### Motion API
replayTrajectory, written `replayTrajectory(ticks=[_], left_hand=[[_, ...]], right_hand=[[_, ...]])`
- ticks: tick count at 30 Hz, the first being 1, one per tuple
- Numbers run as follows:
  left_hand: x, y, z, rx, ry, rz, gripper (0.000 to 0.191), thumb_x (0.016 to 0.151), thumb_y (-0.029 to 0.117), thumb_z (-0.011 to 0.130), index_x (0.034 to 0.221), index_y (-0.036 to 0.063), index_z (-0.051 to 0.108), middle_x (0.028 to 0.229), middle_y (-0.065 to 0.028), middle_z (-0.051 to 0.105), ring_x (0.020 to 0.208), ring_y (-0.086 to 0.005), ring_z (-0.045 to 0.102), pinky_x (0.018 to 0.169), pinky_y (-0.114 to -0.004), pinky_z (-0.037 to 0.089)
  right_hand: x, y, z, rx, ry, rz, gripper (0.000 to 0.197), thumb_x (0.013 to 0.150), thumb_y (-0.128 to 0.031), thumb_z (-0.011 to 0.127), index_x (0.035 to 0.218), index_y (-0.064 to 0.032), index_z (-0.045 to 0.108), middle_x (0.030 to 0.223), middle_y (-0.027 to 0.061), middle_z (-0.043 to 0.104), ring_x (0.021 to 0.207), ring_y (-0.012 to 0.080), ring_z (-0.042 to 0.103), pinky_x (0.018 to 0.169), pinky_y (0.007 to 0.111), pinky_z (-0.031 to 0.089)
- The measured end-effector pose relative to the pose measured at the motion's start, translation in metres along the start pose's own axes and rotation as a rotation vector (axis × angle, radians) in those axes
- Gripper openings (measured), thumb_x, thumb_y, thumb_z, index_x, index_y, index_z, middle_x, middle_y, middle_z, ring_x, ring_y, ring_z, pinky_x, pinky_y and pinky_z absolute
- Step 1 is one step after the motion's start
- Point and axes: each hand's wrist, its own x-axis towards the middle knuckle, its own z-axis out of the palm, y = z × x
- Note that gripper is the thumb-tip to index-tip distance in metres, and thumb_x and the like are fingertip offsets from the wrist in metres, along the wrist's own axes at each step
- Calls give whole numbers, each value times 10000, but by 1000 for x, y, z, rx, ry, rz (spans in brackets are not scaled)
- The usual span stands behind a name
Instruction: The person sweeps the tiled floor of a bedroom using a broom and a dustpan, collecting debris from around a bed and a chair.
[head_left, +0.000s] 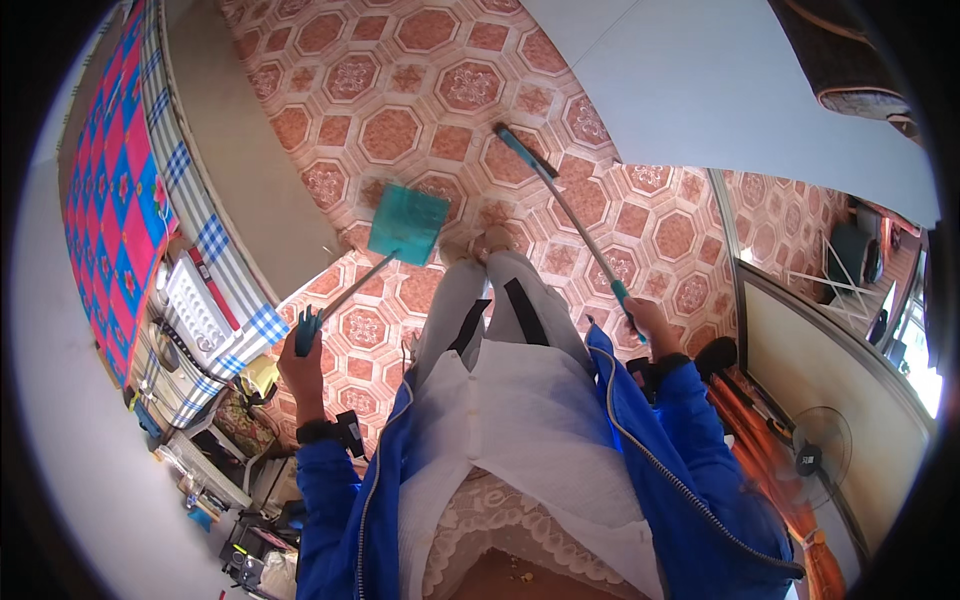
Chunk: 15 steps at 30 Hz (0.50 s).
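My left hand (301, 369) is closed around the teal top grip of a long-handled dustpan (409, 223). Its teal pan is in front of my feet, slightly left, and looks blurred; I cannot tell whether it touches the floor. In my right hand (651, 324) is the handle of a broom (577, 217), with a metal stick and teal grip. The broom's teal head with dark bristles (527, 152) is farther forward and to the right, over the patterned tile floor (390, 135). Pan and broom head are apart.
At left stands a bed or table with a checked cloth (210, 236) and a pink-and-blue cover (120, 195). A white panel (712, 82) borders the floor ahead right. On the right are a doorway, a pale door (817, 375), an electric fan (814, 454) and an orange curtain (780, 465).
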Motion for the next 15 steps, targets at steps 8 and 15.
replayTrajectory(ticks=[8,15], left_hand=[[-13,-12,-3,-10,1,37,265,683,124,637,896,-16,564,748,-76,593,671,-114,537,641,-259,427],[-16,-49,-21,0,-87,114,293,689,116,634,947,0,556,731,-77,600,659,-89,542,599,-244,434]], right_hand=[[-11,37,-14,121,178,-79,329,793,-292,428,636,-14,504,446,64,455,336,152,433,320,276,331],[13,27,40,42,148,19,370,814,-326,361,644,-17,475,494,76,476,374,170,452,337,308,336]])
